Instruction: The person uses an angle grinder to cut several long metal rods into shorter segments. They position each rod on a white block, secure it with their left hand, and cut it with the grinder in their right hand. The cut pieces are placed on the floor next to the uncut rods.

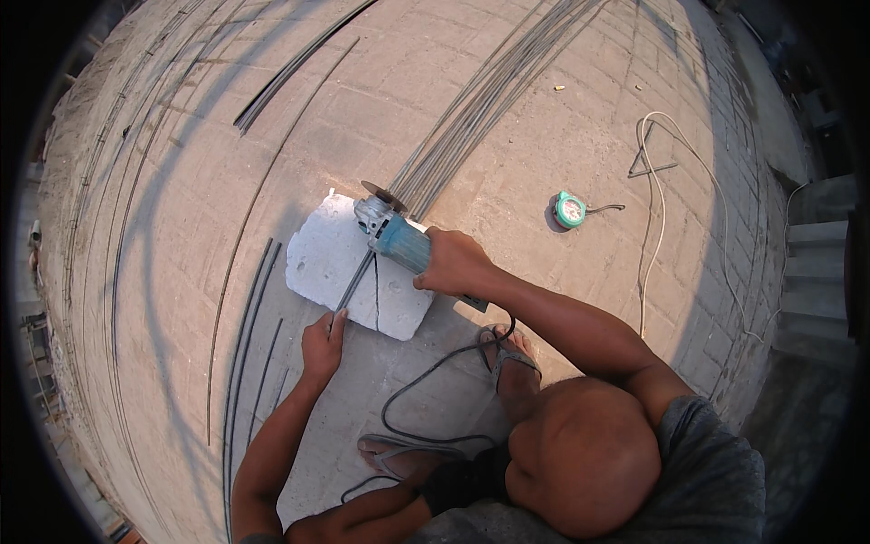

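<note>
My right hand (pixel 460 261) is wrapped round the body of a blue angle grinder (pixel 405 245) with a grey metal head. Its dark cutting disc (pixel 383 196) stands above the far edge of a pale, rough slab (pixel 317 258). My left hand (pixel 323 344) is closed round the near ends of a few thin steel rods (pixel 355 285) that run over the slab toward the grinder's head. A long bundle of steel rods (pixel 480 104) stretches away beyond the slab. Whether the disc touches the rods cannot be made out.
A green tape measure (pixel 569 210) lies to the right, near a pale cable (pixel 654 245) and a bent rod triangle (pixel 654 170). More loose rods (pixel 249 331) lie at the left. The grinder's black cord (pixel 412 390) loops around my sandalled feet (pixel 512 352).
</note>
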A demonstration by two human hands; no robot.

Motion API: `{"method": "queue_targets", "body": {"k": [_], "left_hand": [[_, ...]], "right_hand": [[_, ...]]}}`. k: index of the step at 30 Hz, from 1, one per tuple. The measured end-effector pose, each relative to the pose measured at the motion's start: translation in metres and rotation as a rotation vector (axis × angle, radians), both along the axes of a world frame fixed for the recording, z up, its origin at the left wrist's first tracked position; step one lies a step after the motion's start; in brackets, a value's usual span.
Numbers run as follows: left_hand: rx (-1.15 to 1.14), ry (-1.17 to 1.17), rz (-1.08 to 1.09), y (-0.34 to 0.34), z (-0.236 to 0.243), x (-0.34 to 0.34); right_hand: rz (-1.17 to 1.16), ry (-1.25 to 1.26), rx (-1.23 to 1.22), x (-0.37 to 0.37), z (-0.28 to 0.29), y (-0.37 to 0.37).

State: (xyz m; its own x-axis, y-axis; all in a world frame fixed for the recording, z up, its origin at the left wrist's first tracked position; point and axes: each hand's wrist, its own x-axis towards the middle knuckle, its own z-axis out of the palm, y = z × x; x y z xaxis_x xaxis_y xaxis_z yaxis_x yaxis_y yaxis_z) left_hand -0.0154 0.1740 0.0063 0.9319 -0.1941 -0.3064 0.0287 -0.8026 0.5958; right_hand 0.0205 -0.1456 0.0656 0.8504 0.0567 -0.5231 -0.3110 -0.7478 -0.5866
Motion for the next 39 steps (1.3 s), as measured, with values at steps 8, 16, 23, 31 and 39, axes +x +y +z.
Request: {"method": "queue_targets", "body": {"k": [8, 16, 23, 31, 39], "left_hand": [[0.006, -0.046, -0.024, 0.003, -0.004, 0.000], [-0.025, -0.021, -0.003, -0.003, 0.004, 0.000], [0.001, -0.047, -0.031, 0.003, -0.003, 0.001], [-0.001, -0.053, -0.038, 0.004, -0.004, 0.001], [-0.038, -0.014, -0.021, 0.007, -0.008, 0.002]], "right_hand": [[0.013, 0.001, -0.014, 0.004, -0.001, 0.002], [-0.003, 0.001, -0.007, -0.001, 0.001, 0.000], [-0.015, 0.027, 0.002, -0.001, 0.001, 0.000], [-0.013, 0.033, -0.003, -0.007, 0.004, -0.003], [-0.005, 0.046, 0.003, -0.010, 0.007, -0.005]]}}
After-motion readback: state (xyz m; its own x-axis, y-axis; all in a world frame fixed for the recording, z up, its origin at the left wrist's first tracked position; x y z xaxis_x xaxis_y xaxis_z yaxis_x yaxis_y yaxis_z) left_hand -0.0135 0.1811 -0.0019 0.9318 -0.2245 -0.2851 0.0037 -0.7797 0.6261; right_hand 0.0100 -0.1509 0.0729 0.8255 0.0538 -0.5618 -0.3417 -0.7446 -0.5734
